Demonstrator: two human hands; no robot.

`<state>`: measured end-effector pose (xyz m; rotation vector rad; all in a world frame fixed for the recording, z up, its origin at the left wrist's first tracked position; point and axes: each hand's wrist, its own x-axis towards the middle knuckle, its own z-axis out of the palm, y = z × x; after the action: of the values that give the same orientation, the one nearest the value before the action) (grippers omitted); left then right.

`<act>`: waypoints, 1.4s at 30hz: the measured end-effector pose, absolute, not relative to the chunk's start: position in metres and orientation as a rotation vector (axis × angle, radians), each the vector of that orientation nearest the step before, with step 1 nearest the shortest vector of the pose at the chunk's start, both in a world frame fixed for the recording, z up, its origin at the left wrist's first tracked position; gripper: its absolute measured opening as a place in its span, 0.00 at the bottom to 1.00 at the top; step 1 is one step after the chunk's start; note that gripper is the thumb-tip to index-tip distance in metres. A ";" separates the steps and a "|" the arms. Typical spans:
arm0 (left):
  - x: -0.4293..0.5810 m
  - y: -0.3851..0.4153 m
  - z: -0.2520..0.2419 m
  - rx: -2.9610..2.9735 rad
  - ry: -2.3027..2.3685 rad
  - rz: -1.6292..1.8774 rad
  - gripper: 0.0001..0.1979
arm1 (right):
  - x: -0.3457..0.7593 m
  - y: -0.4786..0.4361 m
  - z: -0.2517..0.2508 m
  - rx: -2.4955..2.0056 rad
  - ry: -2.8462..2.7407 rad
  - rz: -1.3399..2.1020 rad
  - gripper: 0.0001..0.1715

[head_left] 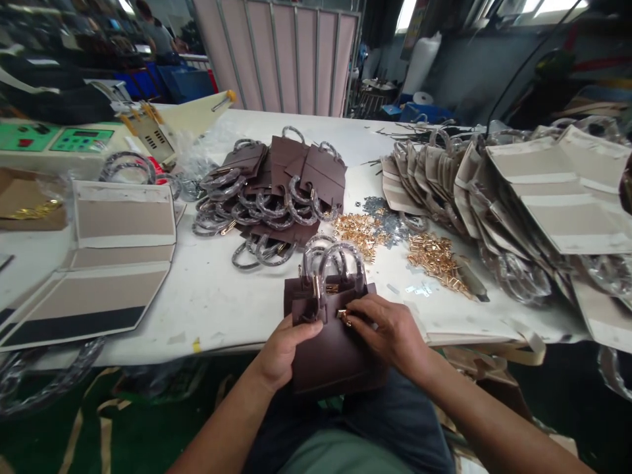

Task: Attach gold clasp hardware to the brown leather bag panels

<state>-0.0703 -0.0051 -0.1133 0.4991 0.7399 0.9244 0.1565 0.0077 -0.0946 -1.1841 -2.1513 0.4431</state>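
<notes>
A dark brown handbag (340,352) with plastic-wrapped handles (345,253) stands at the table's front edge, above my lap. My left hand (281,349) grips its left side, thumb on the front panel and the other fingers hidden behind. At the upper front of the bag, my right hand (388,326) pinches a small gold clasp (343,316) between thumb and fingers. The clasp touches the panel; how it is fixed there I cannot make out. Just beyond the bag lie a pile of small gold fittings (360,234) and some grey metal plates (390,224).
Brown bag pieces with wrapped handles (306,164) are heaped on the white table (207,296). Beige-lined panels (548,191) are stacked at right, and one open panel (126,214) lies left. More gold fittings (437,260) sit beside a grey tool (471,282). A person (155,33) is far back.
</notes>
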 end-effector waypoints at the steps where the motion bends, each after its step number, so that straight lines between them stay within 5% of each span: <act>1: -0.069 -0.004 -0.115 0.472 0.747 0.919 0.21 | 0.157 0.010 -0.095 -1.185 -2.164 0.466 0.07; 16: -0.061 0.000 -0.121 0.290 0.683 1.012 0.17 | 0.152 0.007 -0.121 -1.050 -2.168 0.146 0.09; 42: -0.066 0.003 -0.121 0.366 0.743 0.951 0.21 | 0.152 0.029 -0.106 -1.326 -1.940 0.727 0.08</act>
<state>-0.0656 0.0028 -0.1213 0.3658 0.7434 0.9507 0.1515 0.0288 -0.1061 -1.3259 -1.9395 0.7275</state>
